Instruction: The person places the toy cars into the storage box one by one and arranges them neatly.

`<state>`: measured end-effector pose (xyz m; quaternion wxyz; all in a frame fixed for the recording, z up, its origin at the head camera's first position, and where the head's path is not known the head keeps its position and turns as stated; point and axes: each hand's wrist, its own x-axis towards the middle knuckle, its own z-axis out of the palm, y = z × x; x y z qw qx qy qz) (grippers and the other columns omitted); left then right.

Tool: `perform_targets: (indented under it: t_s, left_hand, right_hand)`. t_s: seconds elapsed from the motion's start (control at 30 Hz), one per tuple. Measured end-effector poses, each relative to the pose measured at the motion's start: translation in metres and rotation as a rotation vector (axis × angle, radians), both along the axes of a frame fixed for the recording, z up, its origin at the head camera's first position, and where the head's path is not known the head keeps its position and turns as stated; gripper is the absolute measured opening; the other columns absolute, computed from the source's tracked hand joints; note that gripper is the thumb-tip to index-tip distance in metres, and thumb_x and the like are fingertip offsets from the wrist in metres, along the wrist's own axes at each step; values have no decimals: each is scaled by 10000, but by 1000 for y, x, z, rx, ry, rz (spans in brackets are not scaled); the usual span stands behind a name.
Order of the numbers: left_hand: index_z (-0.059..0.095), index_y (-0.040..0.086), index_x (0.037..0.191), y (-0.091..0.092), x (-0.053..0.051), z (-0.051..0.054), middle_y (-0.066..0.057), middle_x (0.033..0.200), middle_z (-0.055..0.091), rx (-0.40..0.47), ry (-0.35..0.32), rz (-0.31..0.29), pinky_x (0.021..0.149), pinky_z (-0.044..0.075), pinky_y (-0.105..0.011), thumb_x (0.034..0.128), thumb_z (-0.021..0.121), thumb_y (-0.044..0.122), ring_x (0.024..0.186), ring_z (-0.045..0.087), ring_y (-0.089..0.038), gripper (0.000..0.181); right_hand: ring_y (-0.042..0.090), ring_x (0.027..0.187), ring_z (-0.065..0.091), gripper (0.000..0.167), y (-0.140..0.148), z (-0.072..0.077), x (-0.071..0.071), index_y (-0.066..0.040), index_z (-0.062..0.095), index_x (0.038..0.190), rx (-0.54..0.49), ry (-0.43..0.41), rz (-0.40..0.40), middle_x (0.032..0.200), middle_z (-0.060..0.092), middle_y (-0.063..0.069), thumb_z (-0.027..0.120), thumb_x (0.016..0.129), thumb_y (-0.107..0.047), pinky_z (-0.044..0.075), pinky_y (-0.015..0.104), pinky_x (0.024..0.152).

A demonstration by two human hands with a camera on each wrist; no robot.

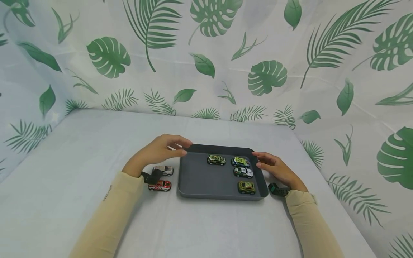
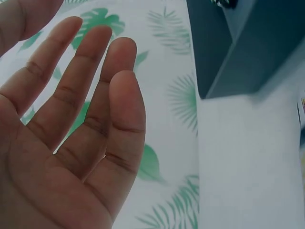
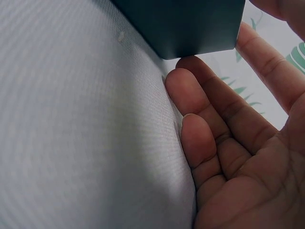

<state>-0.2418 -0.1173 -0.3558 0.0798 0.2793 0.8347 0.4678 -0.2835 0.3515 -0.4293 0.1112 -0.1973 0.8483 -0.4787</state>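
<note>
A dark grey tray lies on the table with several toy cars in it, among them a white and green car and an olive one. My left hand is at the tray's upper left corner, fingers loosely extended; in the left wrist view the left hand holds nothing, apart from the tray. At the tray's right side is my right hand, its fingertips near the upper right rim. The right wrist view has the right hand with relaxed fingers close against the tray.
A silver car and a red car stand on the white table left of the tray, beside my left wrist. A leaf-patterned cloth hangs behind the table and along its sides.
</note>
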Motion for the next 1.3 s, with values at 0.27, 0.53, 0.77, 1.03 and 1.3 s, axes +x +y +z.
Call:
perform_targets:
  t_s: [0.27, 0.53, 0.77, 1.03, 1.3]
  left_hand:
    - [663, -31, 1422, -15, 0, -1, -228, 1410, 682, -7, -11, -5, 1133, 495, -563, 1054, 692, 83, 1293, 661, -377, 386]
    - [642, -62, 1430, -33, -3, -7, -252, 1410, 673, -16, -51, 22, 1115, 496, -608, 1047, 698, 92, 1306, 649, -421, 417]
    - [647, -58, 1424, -44, -8, -19, -252, 1411, 673, -52, -124, 50, 1125, 492, -595, 1026, 732, 107, 1295, 658, -421, 439]
    - [650, -62, 1420, -53, -9, -31, -242, 1440, 661, -69, -225, 45, 1129, 500, -562, 1024, 736, 96, 1296, 671, -395, 435]
    - [657, -63, 1410, -62, -12, -38, -232, 1430, 670, -78, -295, 47, 1146, 482, -565, 988, 776, 99, 1309, 663, -398, 467]
  right_hand:
    - [148, 1277, 582, 532, 2, 0, 1, 52, 486, 1578, 17, 1, -13, 1557, 513, 322, 628, 1100, -134, 445, 166, 1017]
    - [119, 1269, 580, 533, 2, 0, 1, 45, 489, 1579, 25, 5, -21, 1562, 515, 312, 633, 1100, -140, 438, 174, 1024]
    - [83, 1260, 585, 526, 1, 2, 3, 49, 483, 1580, 16, 17, -3, 1563, 509, 323, 623, 1105, -126, 449, 166, 1020]
    - [242, 1326, 585, 524, -1, 2, 2, 47, 487, 1579, 29, 17, 2, 1561, 515, 318, 622, 1104, -129, 456, 280, 1082]
    - [475, 1380, 532, 527, -2, 1, 0, 61, 480, 1575, 28, 10, -6, 1550, 514, 334, 623, 1101, -121, 362, 678, 1175]
